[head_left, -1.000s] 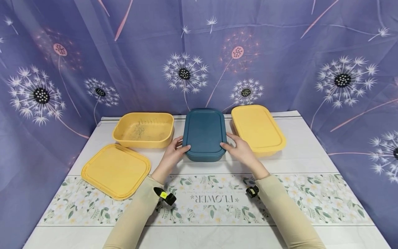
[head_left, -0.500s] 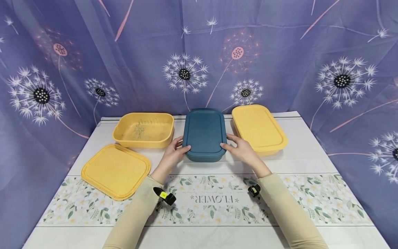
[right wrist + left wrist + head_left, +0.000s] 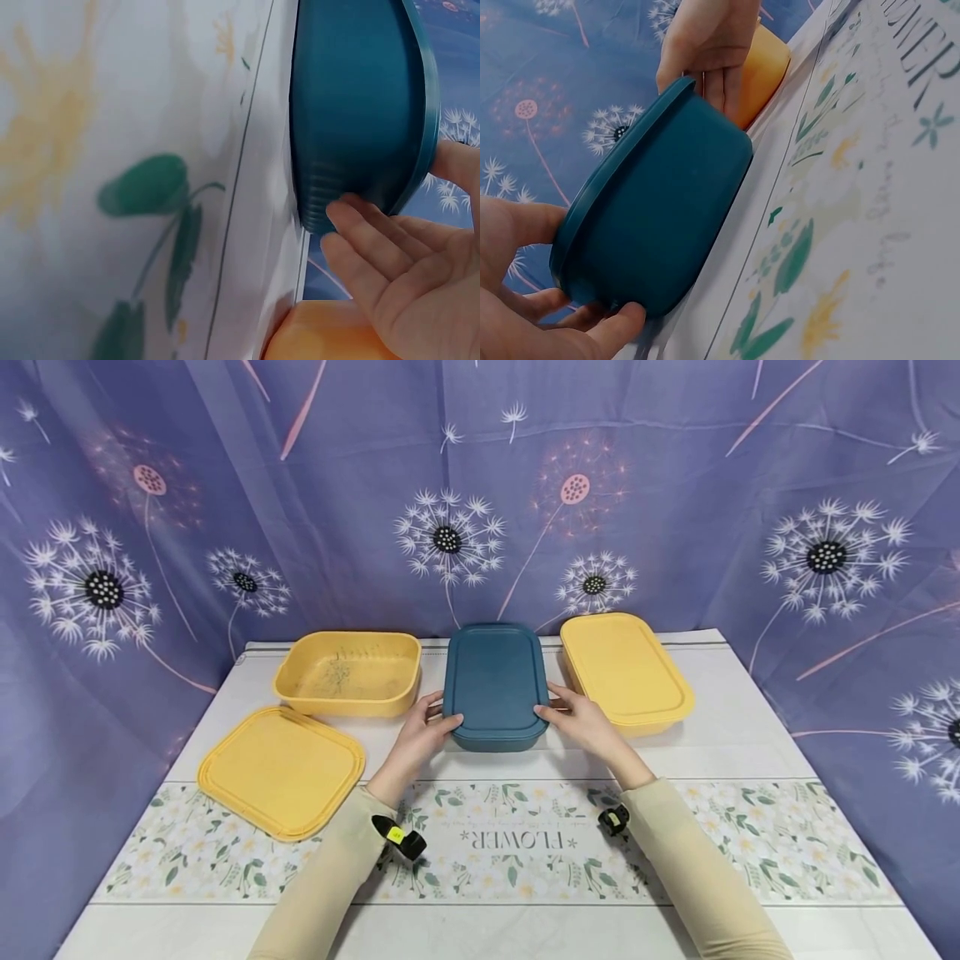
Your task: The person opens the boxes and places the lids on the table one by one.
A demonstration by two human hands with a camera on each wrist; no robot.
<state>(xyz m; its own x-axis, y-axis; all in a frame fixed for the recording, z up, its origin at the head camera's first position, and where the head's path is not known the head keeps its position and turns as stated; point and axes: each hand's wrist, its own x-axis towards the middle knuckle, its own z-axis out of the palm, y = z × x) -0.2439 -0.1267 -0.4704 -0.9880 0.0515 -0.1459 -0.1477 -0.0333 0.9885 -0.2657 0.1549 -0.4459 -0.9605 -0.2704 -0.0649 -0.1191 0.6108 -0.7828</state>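
Toward the back of the tbl (image 3: 750,735), we grip the teal box (image 3: 497,681) btwn L hand (image 3: 417,737) & R hand (image 3: 588,727), thumbs on its rim, fingers along the sides. It's btwn a yellow tub (image 3: 348,681) & a lidded yellow box (image 3: 628,668), w/ a loose yellow lid (image 3: 281,772) nearer us.

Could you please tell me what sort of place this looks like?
It looks like a small tabletop set-up, perhaps staged for filming: a dandelion-print curtain hangs behind and on both sides of a flower-printed tablecloth, with a blue lidded box near its back edge.
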